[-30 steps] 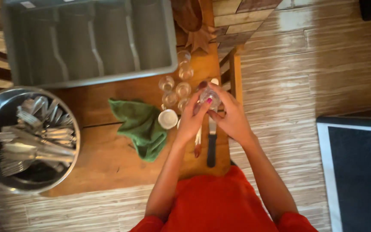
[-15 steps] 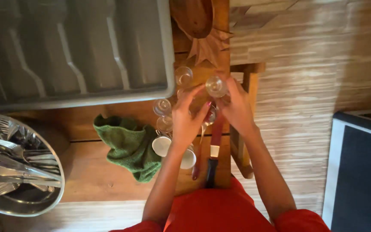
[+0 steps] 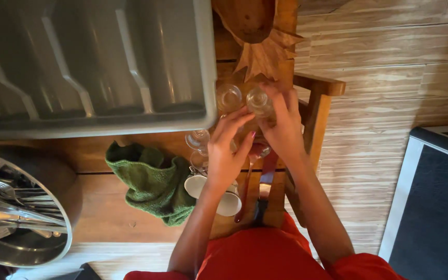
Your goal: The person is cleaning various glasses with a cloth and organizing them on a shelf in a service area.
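My right hand [image 3: 285,129] is closed around a small clear glass [image 3: 259,101] near the table's far right corner. My left hand [image 3: 225,153] reaches beside it, fingertips at the base of that glass and next to a second clear glass [image 3: 228,97]. Two more small glasses [image 3: 198,140] stand just left of my left wrist. Two white cups [image 3: 196,184] lie under my left forearm. A red-handled utensil [image 3: 266,171] lies on the wooden table [image 3: 99,218] below my right hand.
A grey plastic cutlery tray [image 3: 89,67] with dividers fills the upper left. A crumpled green cloth [image 3: 151,181] lies mid-table. A metal bowl [image 3: 53,243] of forks and spoons sits at the left edge. A leaf-shaped wooden dish [image 3: 257,46] sits at the top; a dark mat [image 3: 436,207] lies right.
Both hands have moved away from me toward the far end of the table, with the right hand carrying a clear glass. The camera has moved closer, so the tray looms larger.
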